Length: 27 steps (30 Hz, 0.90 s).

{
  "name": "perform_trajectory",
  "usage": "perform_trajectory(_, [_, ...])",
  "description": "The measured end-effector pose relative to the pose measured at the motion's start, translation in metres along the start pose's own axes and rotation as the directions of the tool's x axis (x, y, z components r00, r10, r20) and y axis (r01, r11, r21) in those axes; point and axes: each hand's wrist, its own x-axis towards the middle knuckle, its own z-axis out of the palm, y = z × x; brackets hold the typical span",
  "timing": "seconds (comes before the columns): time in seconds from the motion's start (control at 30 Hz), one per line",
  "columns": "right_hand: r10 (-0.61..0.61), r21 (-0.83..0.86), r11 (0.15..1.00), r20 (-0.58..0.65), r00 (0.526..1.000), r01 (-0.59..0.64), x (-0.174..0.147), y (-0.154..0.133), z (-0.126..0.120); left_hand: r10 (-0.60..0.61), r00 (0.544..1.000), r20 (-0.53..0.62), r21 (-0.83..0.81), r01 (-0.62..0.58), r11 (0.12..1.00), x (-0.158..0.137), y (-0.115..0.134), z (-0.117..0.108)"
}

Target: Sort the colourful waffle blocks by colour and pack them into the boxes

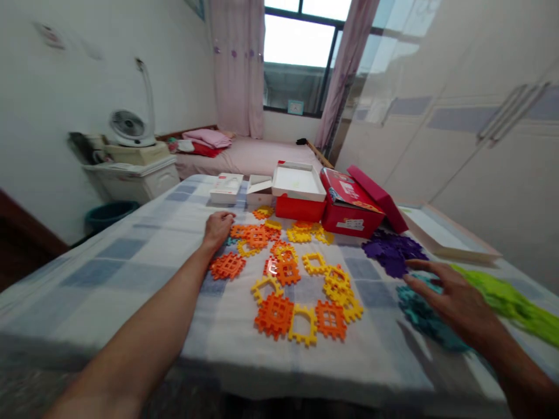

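Plastic tiles (288, 272) across checked tablecloth (131, 273), pink bed (271, 152) beyond; right fingers (424, 288) spread, left fingers (223, 216) curled, grip unclear.

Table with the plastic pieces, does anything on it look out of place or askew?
Yes: a teal piece lies by the left hand, among orange pieces, away from the teal pile. Also, a red lid sits slanted beside the printed red box, not flat.

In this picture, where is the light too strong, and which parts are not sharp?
In the head view, the window is blown out white and the glossy doors show reflections; also there, the green pieces at right look blurred.
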Motion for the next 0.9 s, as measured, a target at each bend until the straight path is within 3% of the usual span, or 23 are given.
perform_trajectory(0.13, [-0.253, 0.218, 0.951, 0.153, 0.955, 0.217, 0.027, -0.078, 0.025, -0.038, 0.999, 0.019, -0.296, 0.042, 0.954, 0.002, -0.004, 0.008])
perform_trajectory(0.27, [-0.524, 0.381, 0.82, 0.203, 0.827, 0.426, 0.05, -0.162, 0.066, -0.029, 0.992, 0.12, -0.507, 0.087, 0.858, -0.003, 0.001, 0.014])
perform_trajectory(0.4, [-0.679, 0.389, 0.719, 0.216, 0.702, 0.576, 0.068, -0.227, 0.112, -0.04, 0.969, 0.243, -0.751, 0.214, 0.625, -0.009, 0.011, 0.01])
perform_trajectory(0.47, [-0.687, 0.305, 0.725, 0.259, 0.679, 0.617, 0.074, -0.251, 0.131, -0.064, 0.947, 0.313, -0.834, 0.307, 0.458, -0.009, 0.015, 0.006])
perform_trajectory(0.53, [-0.664, 0.199, 0.746, 0.306, 0.683, 0.636, 0.077, -0.267, 0.145, -0.101, 0.924, 0.369, -0.876, 0.382, 0.294, -0.008, 0.017, 0.002])
perform_trajectory(0.6, [-0.639, 0.114, 0.755, 0.346, 0.687, 0.645, 0.079, -0.276, 0.153, -0.157, 0.918, 0.363, -0.897, 0.39, 0.207, -0.007, 0.019, 0.0])
perform_trajectory(0.9, [-0.712, -0.041, 0.65, 0.317, 0.627, 0.759, 0.082, -0.283, 0.151, -0.266, 0.934, 0.24, -0.935, 0.296, 0.197, -0.005, 0.023, -0.004])
